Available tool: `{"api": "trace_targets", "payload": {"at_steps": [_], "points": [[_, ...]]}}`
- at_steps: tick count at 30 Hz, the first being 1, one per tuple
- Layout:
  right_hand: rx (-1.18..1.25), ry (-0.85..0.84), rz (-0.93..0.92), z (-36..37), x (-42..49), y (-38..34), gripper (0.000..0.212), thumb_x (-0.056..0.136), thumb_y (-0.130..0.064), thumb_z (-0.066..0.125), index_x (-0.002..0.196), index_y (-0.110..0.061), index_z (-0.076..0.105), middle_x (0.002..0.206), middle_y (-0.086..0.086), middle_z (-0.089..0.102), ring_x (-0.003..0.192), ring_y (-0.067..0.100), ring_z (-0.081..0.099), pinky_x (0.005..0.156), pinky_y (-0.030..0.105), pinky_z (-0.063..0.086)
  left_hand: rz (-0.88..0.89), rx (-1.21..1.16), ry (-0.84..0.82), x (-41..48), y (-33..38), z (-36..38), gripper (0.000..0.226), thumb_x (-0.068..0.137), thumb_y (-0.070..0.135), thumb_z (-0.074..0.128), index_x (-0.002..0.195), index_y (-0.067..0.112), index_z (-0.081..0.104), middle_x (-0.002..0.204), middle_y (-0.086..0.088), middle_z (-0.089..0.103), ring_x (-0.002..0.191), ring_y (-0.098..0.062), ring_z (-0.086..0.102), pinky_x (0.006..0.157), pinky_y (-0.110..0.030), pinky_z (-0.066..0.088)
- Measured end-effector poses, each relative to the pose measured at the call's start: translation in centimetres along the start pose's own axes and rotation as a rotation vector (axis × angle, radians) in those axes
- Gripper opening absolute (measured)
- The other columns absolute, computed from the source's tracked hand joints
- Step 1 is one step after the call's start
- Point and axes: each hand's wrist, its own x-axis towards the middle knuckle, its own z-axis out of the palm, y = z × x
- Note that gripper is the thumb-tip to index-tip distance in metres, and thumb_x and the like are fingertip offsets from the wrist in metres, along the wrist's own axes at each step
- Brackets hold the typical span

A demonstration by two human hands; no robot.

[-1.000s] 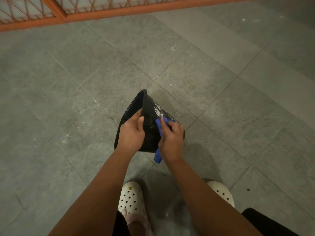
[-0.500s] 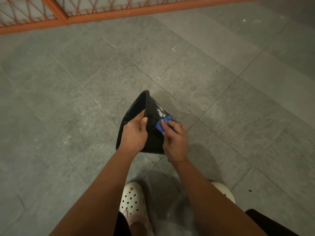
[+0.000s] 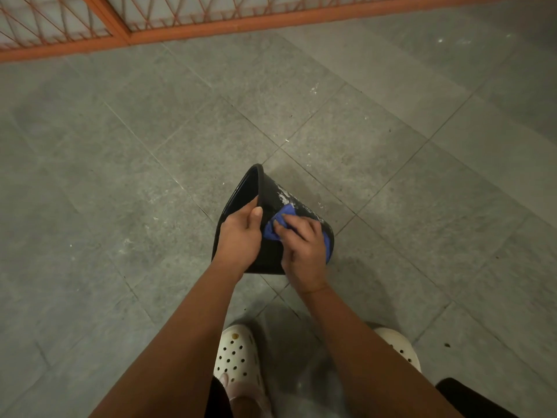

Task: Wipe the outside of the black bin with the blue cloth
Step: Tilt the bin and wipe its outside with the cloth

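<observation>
Round black plastic bin (image 3: 272,206), tilted on grey tiled floor (image 3: 120,176), white smears near the rim. Crumpled blue cloth (image 3: 278,220) now nearer the left hand (image 3: 241,236), clamped on rim; right hand (image 3: 303,250) fingers pressed on cloth. Wiping continues, smears remain.

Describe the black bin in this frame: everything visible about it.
The black bin is glossy, plastic-looking and tapered, tipped on its side above the grey tiled floor, its open mouth facing left. White smears mark its upper outer wall. The left hand grips the rim, thumb outside. The right hand presses the blue cloth against the outer wall. Whether it touches the floor cannot be told.
</observation>
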Motion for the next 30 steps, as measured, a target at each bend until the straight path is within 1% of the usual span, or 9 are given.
{"api": "trace_targets", "payload": {"at_steps": [3, 6, 8, 12, 17, 21, 25, 27, 30], "points": [[0.027, 0.001, 0.196, -0.4, 0.9, -0.2, 0.027, 0.085, -0.011, 0.056, 0.11, -0.012, 0.066, 0.107, 0.008, 0.066, 0.096, 0.023, 0.049, 0.087, 0.021, 0.037, -0.021, -0.03, 0.0, 0.0, 0.2, 0.4, 0.035, 0.102, 0.028, 0.037, 0.132, 0.029, 0.055, 0.115, -0.002, 0.067, 0.11, -0.017, 0.061, 0.1, -0.045, 0.047], [0.029, -0.002, 0.374, -0.7, 0.7, -0.6, 0.03, 0.087, -0.018, 0.054, 0.115, -0.012, 0.063, 0.108, 0.008, 0.063, 0.099, 0.027, 0.05, 0.087, 0.03, 0.042, -0.004, -0.013, 0.006, -0.3, 0.4, 0.6, 0.036, 0.102, 0.027, 0.036, 0.132, 0.031, 0.055, 0.114, -0.002, 0.067, 0.11, -0.017, 0.06, 0.101, -0.045, 0.047], [0.008, -0.014, 0.302, -0.6, 0.1, -1.1, 0.033, 0.089, -0.022, 0.047, 0.118, -0.014, 0.06, 0.106, 0.008, 0.06, 0.098, 0.025, 0.048, 0.086, 0.028, 0.041, 0.013, -0.032, 0.007, -0.4, 0.5, 0.6, 0.035, 0.102, 0.026, 0.036, 0.131, 0.032, 0.056, 0.113, 0.0, 0.068, 0.11, -0.016, 0.061, 0.101, -0.044, 0.047], [-0.039, -0.01, 0.14, 0.1, -0.1, -1.8, 0.036, 0.085, -0.006, 0.059, 0.119, -0.016, 0.061, 0.103, 0.011, 0.06, 0.093, 0.026, 0.048, 0.084, 0.019, 0.033, -0.009, -0.069, 0.02, -0.4, 0.6, 0.5, 0.035, 0.102, 0.021, 0.038, 0.131, 0.025, 0.057, 0.108, 0.004, 0.066, 0.108, -0.015, 0.061, 0.102, -0.039, 0.046], [-0.025, -0.064, 0.169, -0.4, 2.6, -1.5, 0.043, 0.08, 0.001, 0.059, 0.118, -0.019, 0.062, 0.103, 0.009, 0.059, 0.093, 0.03, 0.049, 0.082, 0.031, 0.044, 0.027, 0.011, -0.012, -0.4, 0.7, 0.7, 0.035, 0.102, 0.022, 0.037, 0.132, 0.025, 0.056, 0.115, 0.002, 0.066, 0.111, -0.014, 0.059, 0.103, -0.037, 0.045], [-0.05, -0.061, 0.327, -0.8, 2.1, -1.4, 0.045, 0.079, 0.0, 0.059, 0.121, -0.018, 0.06, 0.102, 0.012, 0.056, 0.093, 0.031, 0.05, 0.083, 0.04, 0.048, 0.069, 0.057, -0.027, -0.5, 0.7, 0.7, 0.036, 0.101, 0.025, 0.037, 0.131, 0.033, 0.055, 0.112, 0.0, 0.068, 0.107, -0.015, 0.062, 0.099, -0.042, 0.048], [-0.031, -0.024, 0.277, -0.6, 1.4, -2.1, 0.038, 0.084, -0.012, 0.045, 0.119, -0.013, 0.061, 0.1, 0.012, 0.057, 0.091, 0.028, 0.05, 0.083, 0.033, 0.047, 0.073, 0.044, -0.05, -0.6, 0.6, 0.5, 0.036, 0.102, 0.023, 0.037, 0.13, 0.035, 0.056, 0.109, 0.003, 0.069, 0.104, -0.012, 0.063, 0.098, -0.042, 0.049], [0.028, -0.014, 0.221, -0.6, 1.9, -2.5, 0.036, 0.085, -0.01, 0.048, 0.118, -0.013, 0.062, 0.101, 0.012, 0.057, 0.093, 0.027, 0.049, 0.084, 0.027, 0.043, 0.084, 0.055, -0.066, -0.7, 0.7, 0.3, 0.036, 0.102, 0.021, 0.038, 0.13, 0.033, 0.057, 0.11, 0.003, 0.069, 0.104, -0.011, 0.062, 0.099, -0.041, 0.048], [0.022, -0.064, 0.219, -0.8, 2.5, -1.9, 0.037, 0.087, -0.02, 0.043, 0.119, -0.021, 0.061, 0.109, 0.009, 0.057, 0.1, 0.026, 0.052, 0.084, 0.035, 0.043, 0.054, 0.026, -0.073, -0.8, 0.9, -0.1, 0.034, 0.101, 0.021, 0.04, 0.127, 0.031, 0.059, 0.111, 0.004, 0.068, 0.106, -0.011, 0.061, 0.1, -0.04, 0.047]]}}
